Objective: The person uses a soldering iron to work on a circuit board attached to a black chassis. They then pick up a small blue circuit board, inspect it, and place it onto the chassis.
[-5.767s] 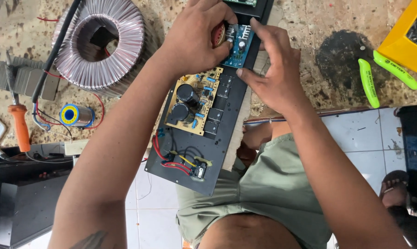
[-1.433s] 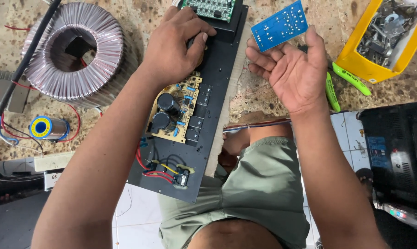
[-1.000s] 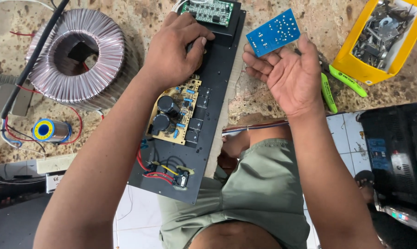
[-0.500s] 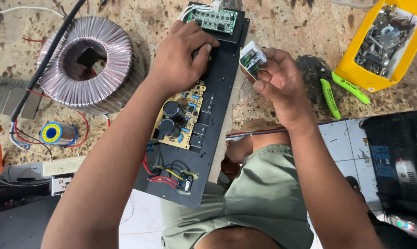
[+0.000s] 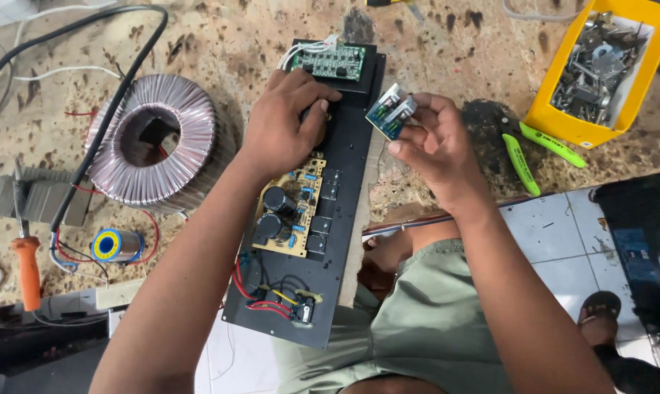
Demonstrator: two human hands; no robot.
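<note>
**Small blue board held over the black panel's edge**

We see the right hand closed around a small blue circuit board, pinched between thumb and fingertips and tilted so that its edge faces up. The board hangs just beside the right edge of a long black panel, near its upper end, and we cannot tell whether it touches that edge.

The left hand lies curled on the panel's upper part, fingers bent down onto the black surface; what they press on is hidden beneath them. Just above it sits a green circuit board with white wires at its corner. Below the hand a yellow circuit board carries two black cylindrical capacitors, and red and black wires run near the panel's lower end.

At the upper right stands a yellow bin, open on top and heaped with grey metal hardware: screws, brackets and washers, as far as we can tell. Green-handled pliers lie just beside it on the speckled bench.

To the left rests a large toroidal transformer, with a black cable across it. Near it lie a spool of solder and an orange-handled tool.
</note>
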